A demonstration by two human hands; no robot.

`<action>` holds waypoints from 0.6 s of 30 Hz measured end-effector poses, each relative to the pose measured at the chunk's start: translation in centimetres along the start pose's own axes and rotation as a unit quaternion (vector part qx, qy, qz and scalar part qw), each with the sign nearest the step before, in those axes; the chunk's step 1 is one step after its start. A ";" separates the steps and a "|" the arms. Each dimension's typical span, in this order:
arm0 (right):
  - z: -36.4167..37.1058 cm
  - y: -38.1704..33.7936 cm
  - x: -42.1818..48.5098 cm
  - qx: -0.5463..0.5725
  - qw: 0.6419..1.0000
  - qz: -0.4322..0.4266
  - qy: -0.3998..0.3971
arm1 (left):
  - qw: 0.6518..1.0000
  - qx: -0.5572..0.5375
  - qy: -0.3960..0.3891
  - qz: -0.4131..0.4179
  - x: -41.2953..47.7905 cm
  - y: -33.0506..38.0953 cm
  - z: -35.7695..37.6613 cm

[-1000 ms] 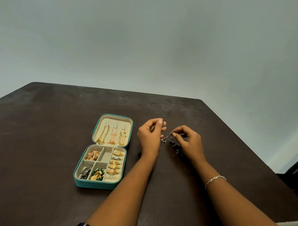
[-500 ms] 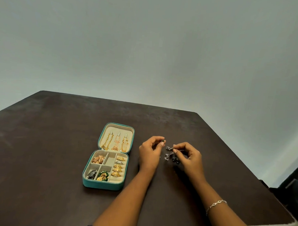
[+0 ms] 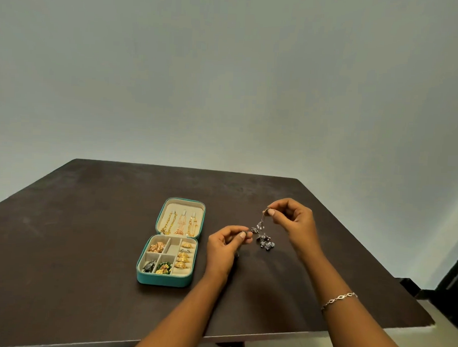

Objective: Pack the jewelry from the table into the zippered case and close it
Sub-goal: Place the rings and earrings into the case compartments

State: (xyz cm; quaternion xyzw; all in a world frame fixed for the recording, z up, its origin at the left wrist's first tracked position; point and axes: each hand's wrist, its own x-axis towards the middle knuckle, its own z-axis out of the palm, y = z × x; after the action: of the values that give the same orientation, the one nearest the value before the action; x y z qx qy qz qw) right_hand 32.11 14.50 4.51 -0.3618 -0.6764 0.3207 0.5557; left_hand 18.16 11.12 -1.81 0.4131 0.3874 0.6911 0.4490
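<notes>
Your left hand [image 3: 226, 248] and right hand [image 3: 295, 223] each pinch one end of the silver jewelry piece [image 3: 264, 239], beside the open case [image 3: 163, 280].

No word, label, brand or number can be read, neither on the case [image 3: 165, 281] nor the table [image 3: 89, 219]

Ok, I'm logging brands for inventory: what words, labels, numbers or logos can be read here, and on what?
None: no text is readable.
The teal zippered case shows no logo or label, nor does the dark table.
Any stamp on the held silver jewelry piece would be too small to see.
</notes>
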 end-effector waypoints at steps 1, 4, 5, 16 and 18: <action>-0.2 -0.4 0.0 -0.007 1.000 0.005 -0.011 | 1.000 0.001 -0.005 -0.001 -0.5 0.3 0.1; -0.6 -1.6 0.0 -0.020 0.999 0.016 -0.032 | 1.000 -0.008 -0.019 0.003 -1.7 1.4 0.1; -0.8 -1.9 0.0 -0.022 0.999 0.018 -0.034 | 1.000 -0.010 -0.027 0.004 -2.0 2.0 0.0; 0.0 -5.0 -0.6 -0.039 0.997 0.007 -0.060 | 0.997 0.011 -0.069 0.031 -4.0 9.2 -4.1; 0.4 -5.4 -0.8 -0.039 0.997 0.008 -0.072 | 0.997 0.029 -0.066 0.037 -4.1 10.2 -5.3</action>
State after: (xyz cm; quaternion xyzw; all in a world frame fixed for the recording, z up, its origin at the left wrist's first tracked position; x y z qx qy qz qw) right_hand 31.10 10.95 8.58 -0.3644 -0.7236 0.3242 0.4883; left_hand 11.24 3.31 4.63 0.4849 0.3612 0.6669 0.4356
